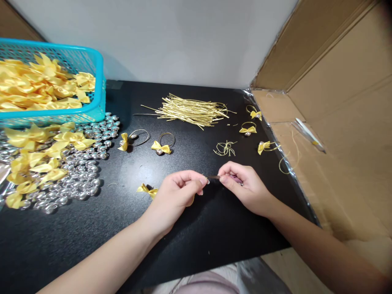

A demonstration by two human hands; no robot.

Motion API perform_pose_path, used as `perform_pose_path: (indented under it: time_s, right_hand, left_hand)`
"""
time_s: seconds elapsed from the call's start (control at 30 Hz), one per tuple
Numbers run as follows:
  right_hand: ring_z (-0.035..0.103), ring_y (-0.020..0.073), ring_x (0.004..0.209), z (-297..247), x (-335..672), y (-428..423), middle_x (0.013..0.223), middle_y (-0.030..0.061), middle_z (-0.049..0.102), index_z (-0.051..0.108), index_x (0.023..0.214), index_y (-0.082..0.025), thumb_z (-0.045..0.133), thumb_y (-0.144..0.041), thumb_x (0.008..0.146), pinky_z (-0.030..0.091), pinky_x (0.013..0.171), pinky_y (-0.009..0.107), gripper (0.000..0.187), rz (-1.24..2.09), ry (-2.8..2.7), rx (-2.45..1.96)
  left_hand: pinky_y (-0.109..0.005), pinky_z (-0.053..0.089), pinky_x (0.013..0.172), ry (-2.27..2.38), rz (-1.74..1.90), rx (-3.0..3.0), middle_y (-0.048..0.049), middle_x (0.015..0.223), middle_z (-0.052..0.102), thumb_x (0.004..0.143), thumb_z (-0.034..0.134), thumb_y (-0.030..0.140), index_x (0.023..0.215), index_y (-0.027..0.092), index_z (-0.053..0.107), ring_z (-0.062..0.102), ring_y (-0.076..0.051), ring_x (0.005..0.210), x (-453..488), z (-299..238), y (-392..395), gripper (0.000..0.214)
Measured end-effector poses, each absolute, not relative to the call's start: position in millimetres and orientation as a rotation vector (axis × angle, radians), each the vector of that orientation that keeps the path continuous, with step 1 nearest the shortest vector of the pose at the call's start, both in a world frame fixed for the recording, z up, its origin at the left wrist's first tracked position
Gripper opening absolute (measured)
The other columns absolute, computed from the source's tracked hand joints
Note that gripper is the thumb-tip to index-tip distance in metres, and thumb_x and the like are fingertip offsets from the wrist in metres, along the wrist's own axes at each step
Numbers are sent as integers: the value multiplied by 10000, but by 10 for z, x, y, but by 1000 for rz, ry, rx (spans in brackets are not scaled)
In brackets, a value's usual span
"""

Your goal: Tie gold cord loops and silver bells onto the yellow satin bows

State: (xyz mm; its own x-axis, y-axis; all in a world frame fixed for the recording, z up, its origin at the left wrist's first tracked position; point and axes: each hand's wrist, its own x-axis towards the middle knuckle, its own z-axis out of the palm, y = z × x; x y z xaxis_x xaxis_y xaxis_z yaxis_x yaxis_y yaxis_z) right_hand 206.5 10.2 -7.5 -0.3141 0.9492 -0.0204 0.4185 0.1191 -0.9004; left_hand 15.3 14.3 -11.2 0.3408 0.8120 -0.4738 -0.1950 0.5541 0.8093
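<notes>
Right hand (245,185) holds a slim tool (214,177) pointing left, long axis crosswise.

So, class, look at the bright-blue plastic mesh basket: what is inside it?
Inside the blue basket lies a heap of shiny yellow ribbon bows. Anything buried beneath the top bows is covered; the basket's left end falls outside the picture.

One head-worn view looks forward and down (from fairly near); it faces the black tabletop (190,153).
</notes>
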Motion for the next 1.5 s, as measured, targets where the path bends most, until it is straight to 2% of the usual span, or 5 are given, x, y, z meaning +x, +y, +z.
perform_pose_path:
  time_s: [0.43,0.67,0.97,1.2,1.5]
  right_hand:
    - [596,213,840,-320,2325,442,896,57,606,594,872,-208,637,-309,869,494,753,356,109,389,-1844,-1455]
    - [548,258,873,-468,2362,622,907,85,606,629,874,-192,619,-315,881,460,792,405,123,133,-1966,-1555]
    - [530,290,874,-514,2373,646,910,122,621,668,890,-186,534,-324,907,447,804,451,193,74,-1963,-1597]
    - [518,306,892,-539,2377,654,910,130,613,699,936,-169,558,-287,859,444,822,468,199,66,-1958,-1585]
    - [557,266,974,-188,1975,312,991,83,661,688,911,-217,599,-279,876,404,872,442,114,197,-2143,-1333]
  left_hand:
    - [-178,115,397,1022,732,754,72,516,463,714,722,339,638,142,642,243,-13,407,152,-110,134,226]
    - [-226,365,541,967,707,1337,2,674,618,837,631,312,754,172,673,503,-102,586,151,-86,60,168]
    - [-564,334,1039,879,409,2444,-150,1442,515,823,670,381,1301,163,571,433,-369,1306,94,163,-229,535]
    - [-458,444,920,1543,549,2432,-117,1156,648,883,577,283,1105,189,638,580,-280,1055,-929,167,-180,248]
    - [-417,453,925,1303,424,2343,-97,1107,647,905,533,341,1139,203,642,584,-252,1035,-1096,32,88,293]
